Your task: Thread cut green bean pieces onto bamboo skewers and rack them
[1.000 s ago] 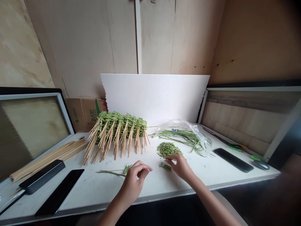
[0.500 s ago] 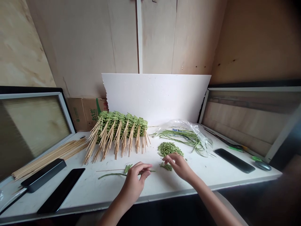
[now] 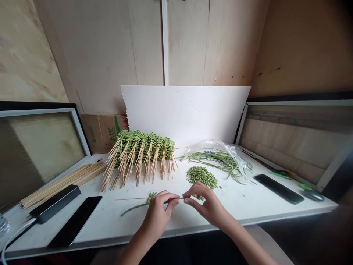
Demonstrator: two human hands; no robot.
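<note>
My left hand [image 3: 160, 210] is closed around a long green bean [image 3: 132, 210], whose tail curves out to the left over the table. At the bean's other end my right hand [image 3: 206, 201] pinches the tip between thumb and fingers. A thin wooden skewer [image 3: 128, 199] points left from behind my left hand, with several short bean pieces [image 3: 151, 197] across it. Whether my left hand also grips the skewer is hidden. Just beyond my right hand lies a heap of cut bean pieces [image 3: 202, 176], with a few more partly covered by its fingers.
Filled bean skewers [image 3: 146, 147] are stacked at the back left, near loose bare skewers [image 3: 63, 182]. Whole long beans [image 3: 212, 160] lie in a clear plastic bag. Phones [image 3: 75, 221], [image 3: 278, 188], a black box with a cable [image 3: 55, 202] and a mouse [image 3: 313, 195] flank the work area.
My right hand has come left and down from beside the cut pieces to the bean's end, closing on it. The bean's tail has shifted slightly right. The view has turned a little.
</note>
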